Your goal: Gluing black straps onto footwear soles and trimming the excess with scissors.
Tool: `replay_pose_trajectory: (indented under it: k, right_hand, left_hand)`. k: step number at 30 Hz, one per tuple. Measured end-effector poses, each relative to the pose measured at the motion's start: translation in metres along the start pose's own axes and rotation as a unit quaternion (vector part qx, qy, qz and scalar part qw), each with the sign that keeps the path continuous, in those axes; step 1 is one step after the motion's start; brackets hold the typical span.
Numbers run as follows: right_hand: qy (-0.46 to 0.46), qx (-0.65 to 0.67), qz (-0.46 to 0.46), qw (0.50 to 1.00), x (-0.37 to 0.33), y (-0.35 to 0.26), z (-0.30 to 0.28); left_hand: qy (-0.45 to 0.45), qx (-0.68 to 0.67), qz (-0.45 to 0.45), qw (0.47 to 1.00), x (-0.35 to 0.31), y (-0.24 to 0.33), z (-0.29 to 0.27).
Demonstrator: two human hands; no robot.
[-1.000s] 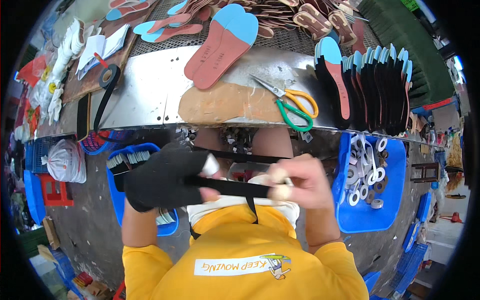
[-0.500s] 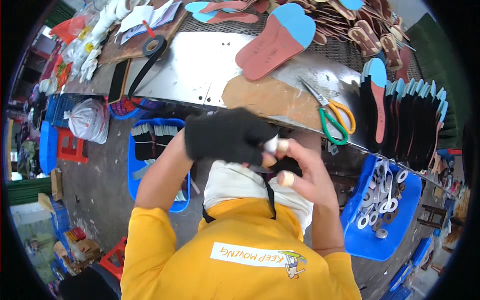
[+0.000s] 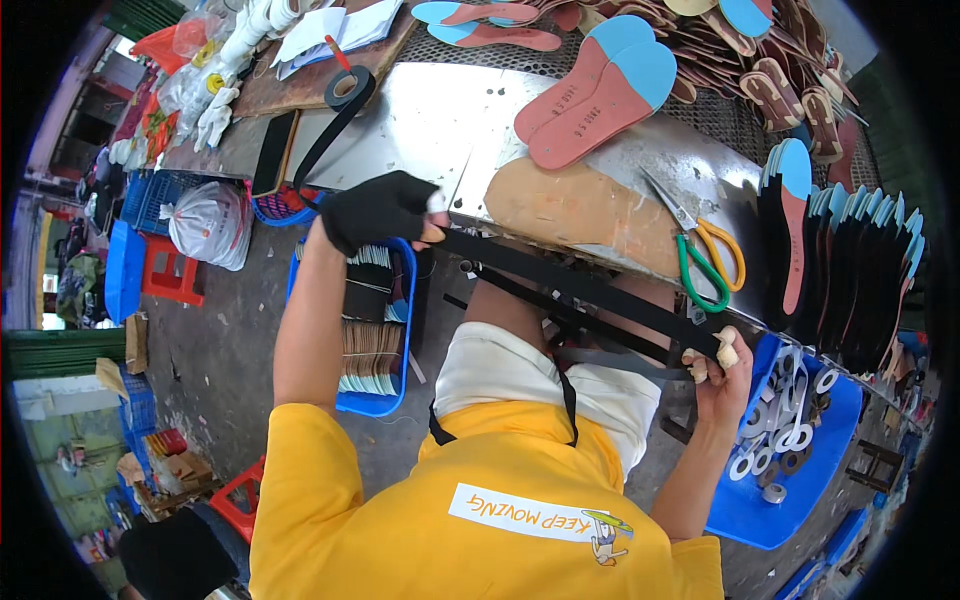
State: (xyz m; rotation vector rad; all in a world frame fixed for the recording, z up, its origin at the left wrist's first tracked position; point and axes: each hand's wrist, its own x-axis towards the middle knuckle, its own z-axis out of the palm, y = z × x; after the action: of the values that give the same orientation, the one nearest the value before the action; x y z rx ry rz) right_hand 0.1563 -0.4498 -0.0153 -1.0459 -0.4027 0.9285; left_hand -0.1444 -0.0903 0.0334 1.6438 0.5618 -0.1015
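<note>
Light glares off the metal table (image 3: 415,125) here. Below, the floor (image 3: 225,350) is grey and scuffed, with a red stool (image 3: 172,295) over to the left and a dark stool (image 3: 888,453) off right.

The scissors (image 3: 684,217) lie on the bench (image 3: 430,110). Well to the left of the scissors, the black-gloved left hand (image 3: 385,212) pinches a black strip (image 3: 580,281); on their near side, the right hand (image 3: 722,372) grips this strip with taped fingers (image 3: 727,352). Beyond the scissors lie two red-and-blue insoles (image 3: 605,105), and just left of the scissors lies a brown sheet (image 3: 565,210).
</note>
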Motion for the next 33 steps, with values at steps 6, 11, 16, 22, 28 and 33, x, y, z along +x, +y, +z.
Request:
replay_pose_trajectory:
  k: [6, 11, 16, 22, 28, 33]
  right_hand:
    - [0.055, -0.259, 0.086, 0.961, -0.019, 0.017, -0.022]
    - [-0.086, -0.602, -0.029, 0.794, -0.025, 0.022, -0.011]
    - [0.07, -0.587, -0.161, 0.79, 0.022, -0.03, 0.038]
    - [0.034, -0.765, -0.236, 0.598, 0.082, -0.02, 0.022]
    - [-0.009, -0.633, -0.147, 0.76, 0.068, -0.022, 0.013]
    - [-0.112, -0.344, 0.095, 0.928, 0.009, -0.013, 0.027]
  left_hand:
    - [0.046, 0.048, 0.044, 0.997, -0.019, 0.004, -0.018]
    - [0.208, -0.041, 0.185, 0.96, -0.028, 0.016, 0.005]
    - [-0.06, -0.361, 0.414, 0.834, -0.01, 0.065, 0.084]
    - [0.129, -0.165, 0.109, 0.972, 0.031, 0.054, 0.161]
    - [0.168, -0.324, 0.049, 0.93, 0.04, 0.011, 0.178]
    - [0.158, -0.286, 0.065, 0.943, 0.043, -0.012, 0.168]
